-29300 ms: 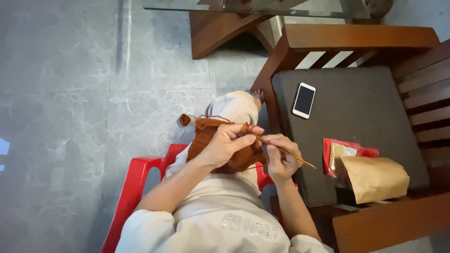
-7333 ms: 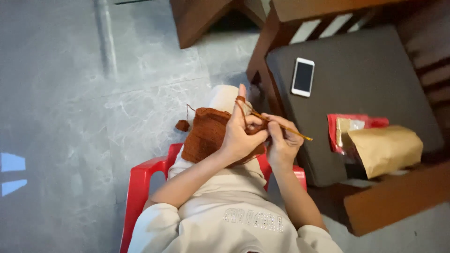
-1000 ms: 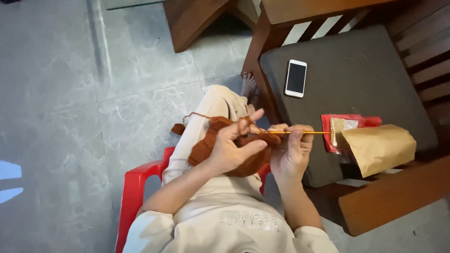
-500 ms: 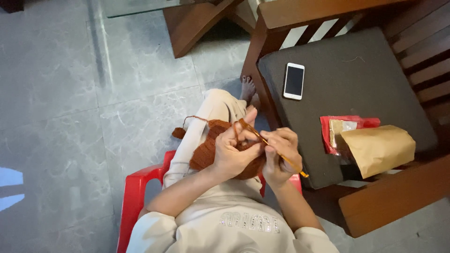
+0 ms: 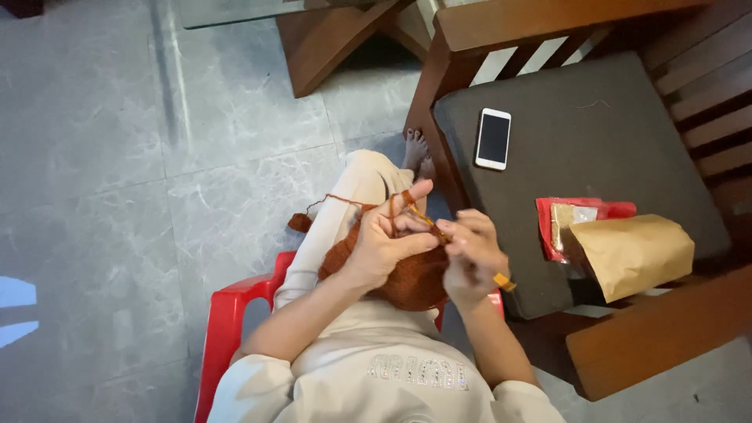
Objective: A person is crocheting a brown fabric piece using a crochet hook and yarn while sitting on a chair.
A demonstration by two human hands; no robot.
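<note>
Rust-brown crochet piece (image 5: 407,274) on the lap, worked by both hands.
Left hand (image 5: 389,243) grips the piece, yarn (image 5: 345,200) looped over its raised forefinger; right hand (image 5: 472,254) fingers pinched on a yellow-handled crochet hook (image 5: 504,282). Nearby, a smartphone (image 5: 493,139) lies on the grey chair cushion (image 5: 595,117).

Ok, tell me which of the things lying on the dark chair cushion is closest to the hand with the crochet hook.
The brown paper bag, lying over the red packet, is closest to the right hand. The white phone lies farther up the cushion, apart from both.

Home living room: wooden armchair (image 5: 627,345) (dark cushion), tiled floor (image 5: 117,196).
</note>
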